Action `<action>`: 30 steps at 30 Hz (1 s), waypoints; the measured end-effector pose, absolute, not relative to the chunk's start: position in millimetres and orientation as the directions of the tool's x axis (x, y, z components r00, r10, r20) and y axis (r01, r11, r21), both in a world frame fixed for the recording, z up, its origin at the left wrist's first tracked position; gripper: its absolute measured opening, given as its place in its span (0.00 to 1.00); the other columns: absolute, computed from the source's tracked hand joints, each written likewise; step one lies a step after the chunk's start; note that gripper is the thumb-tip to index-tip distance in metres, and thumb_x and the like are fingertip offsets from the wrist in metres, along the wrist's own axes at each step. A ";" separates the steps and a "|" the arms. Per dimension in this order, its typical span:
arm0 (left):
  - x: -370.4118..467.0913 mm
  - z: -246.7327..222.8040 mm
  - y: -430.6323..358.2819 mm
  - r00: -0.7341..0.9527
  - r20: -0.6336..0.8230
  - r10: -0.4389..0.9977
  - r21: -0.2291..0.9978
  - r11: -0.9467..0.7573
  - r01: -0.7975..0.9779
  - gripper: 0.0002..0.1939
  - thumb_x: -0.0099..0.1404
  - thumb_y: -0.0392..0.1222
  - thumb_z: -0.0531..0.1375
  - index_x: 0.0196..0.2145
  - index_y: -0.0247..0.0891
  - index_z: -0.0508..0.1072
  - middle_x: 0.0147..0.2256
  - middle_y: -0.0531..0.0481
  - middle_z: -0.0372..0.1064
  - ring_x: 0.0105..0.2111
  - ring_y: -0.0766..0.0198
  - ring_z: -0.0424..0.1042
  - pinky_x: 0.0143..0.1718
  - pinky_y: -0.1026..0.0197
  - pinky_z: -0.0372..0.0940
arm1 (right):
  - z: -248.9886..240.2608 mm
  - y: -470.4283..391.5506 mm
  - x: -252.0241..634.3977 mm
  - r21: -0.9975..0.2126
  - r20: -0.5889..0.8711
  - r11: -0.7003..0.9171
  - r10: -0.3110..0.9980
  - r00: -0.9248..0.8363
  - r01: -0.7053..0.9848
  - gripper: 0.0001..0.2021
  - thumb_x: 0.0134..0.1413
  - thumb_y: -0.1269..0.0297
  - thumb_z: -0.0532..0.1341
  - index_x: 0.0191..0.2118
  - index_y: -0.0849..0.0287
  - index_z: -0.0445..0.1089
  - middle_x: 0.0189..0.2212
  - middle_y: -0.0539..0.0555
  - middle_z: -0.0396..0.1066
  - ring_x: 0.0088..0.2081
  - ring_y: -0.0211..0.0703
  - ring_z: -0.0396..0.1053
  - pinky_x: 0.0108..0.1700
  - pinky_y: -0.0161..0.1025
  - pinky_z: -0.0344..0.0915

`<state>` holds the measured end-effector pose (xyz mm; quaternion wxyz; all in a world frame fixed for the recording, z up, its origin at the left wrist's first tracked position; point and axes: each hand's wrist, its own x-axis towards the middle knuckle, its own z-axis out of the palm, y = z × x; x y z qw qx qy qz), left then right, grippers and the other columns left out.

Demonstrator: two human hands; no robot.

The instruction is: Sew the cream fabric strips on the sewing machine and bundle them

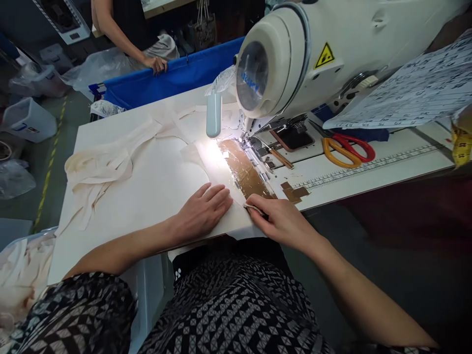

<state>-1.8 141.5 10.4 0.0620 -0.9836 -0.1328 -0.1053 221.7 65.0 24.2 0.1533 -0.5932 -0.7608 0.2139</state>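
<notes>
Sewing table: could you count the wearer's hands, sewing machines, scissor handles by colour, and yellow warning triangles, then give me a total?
Wearer's hands, left hand and right hand: 2
Sewing machine: 1
Orange scissor handle: 1
Red scissor handle: 1
Yellow warning triangle: 1
Total: 6

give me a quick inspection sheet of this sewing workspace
Surface: white flat tabletop, brown tape patch near black-marked ruler
Work items: crumpled cream cloth at left; white sewing machine, brightly lit below its head
Clutter: orange-and-red-handled metal scissors, thin wooden-handled tool, dark rectangular phone-like object
Grip: bare left hand palm-down, fingers extended; bare right hand pinching pale cloth edge
Cables: nothing seen for certain
Surroundings: another person's hand on blue cloth panel; translucent plastic bin on floor
</notes>
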 end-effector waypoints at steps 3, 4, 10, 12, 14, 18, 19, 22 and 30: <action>2.6 8.6 137.3 0.939 0.274 0.208 -0.074 -0.969 0.236 0.17 0.71 0.34 0.50 0.54 0.28 0.69 0.54 0.40 0.69 0.57 0.55 0.65 0.60 0.52 0.59 | 20.1 68.3 218.2 -0.511 0.018 0.200 0.975 -0.222 0.836 0.06 0.61 0.65 0.50 0.33 0.54 0.60 0.22 0.49 0.69 0.24 0.41 0.66 0.27 0.36 0.49; 3.0 7.7 136.4 0.940 0.275 0.200 -0.077 -0.971 0.229 0.18 0.71 0.35 0.50 0.54 0.28 0.69 0.54 0.40 0.69 0.57 0.55 0.65 0.60 0.51 0.60 | 18.9 69.6 217.4 -0.510 0.031 0.201 0.976 -0.215 0.836 0.06 0.61 0.65 0.50 0.33 0.54 0.60 0.23 0.50 0.70 0.25 0.42 0.66 0.27 0.36 0.49; 0.2 3.2 135.7 0.956 0.172 0.238 -0.135 -0.956 0.263 0.21 0.72 0.38 0.50 0.59 0.30 0.65 0.59 0.38 0.65 0.60 0.52 0.63 0.61 0.44 0.57 | 18.9 74.0 218.0 -0.589 0.055 0.159 0.986 -0.157 0.792 0.05 0.61 0.65 0.51 0.33 0.54 0.61 0.20 0.48 0.67 0.22 0.40 0.64 0.27 0.36 0.50; 0.1 2.8 135.8 0.957 0.153 0.246 -0.140 -0.953 0.267 0.21 0.72 0.38 0.51 0.60 0.32 0.64 0.59 0.39 0.65 0.60 0.52 0.62 0.62 0.43 0.56 | 19.6 74.2 218.0 -0.599 0.063 0.151 0.988 -0.141 0.787 0.05 0.60 0.65 0.51 0.33 0.54 0.61 0.20 0.47 0.66 0.22 0.40 0.63 0.27 0.36 0.50; 0.4 2.6 135.7 0.958 0.149 0.246 -0.142 -0.953 0.267 0.21 0.72 0.38 0.51 0.60 0.33 0.65 0.59 0.39 0.64 0.60 0.51 0.62 0.61 0.44 0.57 | 19.2 74.1 217.2 -0.590 0.067 0.148 0.989 -0.134 0.794 0.06 0.60 0.65 0.50 0.34 0.54 0.62 0.20 0.48 0.67 0.22 0.40 0.63 0.27 0.36 0.49; 1.1 2.1 135.7 0.957 0.172 0.235 -0.147 -0.954 0.261 0.22 0.70 0.38 0.51 0.60 0.33 0.65 0.59 0.39 0.65 0.60 0.51 0.62 0.60 0.44 0.58 | 15.3 74.2 214.5 -0.534 0.078 0.152 0.988 -0.130 0.832 0.06 0.61 0.65 0.50 0.35 0.55 0.63 0.23 0.50 0.71 0.25 0.42 0.66 0.28 0.37 0.48; 1.1 1.7 135.8 0.955 0.183 0.232 -0.147 -0.954 0.260 0.22 0.70 0.37 0.51 0.60 0.33 0.65 0.58 0.39 0.65 0.60 0.51 0.62 0.60 0.45 0.58 | 14.1 74.5 213.7 -0.516 0.079 0.153 0.988 -0.131 0.843 0.06 0.61 0.65 0.50 0.35 0.55 0.63 0.24 0.51 0.72 0.26 0.42 0.66 0.28 0.37 0.48; 1.0 0.8 136.1 0.955 0.196 0.225 -0.148 -0.955 0.255 0.22 0.70 0.37 0.52 0.60 0.32 0.65 0.58 0.38 0.66 0.59 0.50 0.63 0.59 0.46 0.59 | 11.7 76.4 211.7 -0.477 0.076 0.166 0.986 -0.148 0.863 0.07 0.62 0.65 0.49 0.35 0.55 0.62 0.27 0.53 0.74 0.27 0.43 0.68 0.28 0.38 0.48; 0.9 1.7 134.3 0.963 0.114 0.246 -0.148 -0.954 0.261 0.23 0.71 0.38 0.52 0.62 0.32 0.63 0.60 0.37 0.63 0.61 0.49 0.60 0.58 0.46 0.60 | 22.2 68.9 221.1 -0.441 0.055 0.273 0.959 -0.278 0.855 0.09 0.60 0.68 0.49 0.28 0.54 0.55 0.21 0.50 0.67 0.23 0.41 0.63 0.27 0.39 0.44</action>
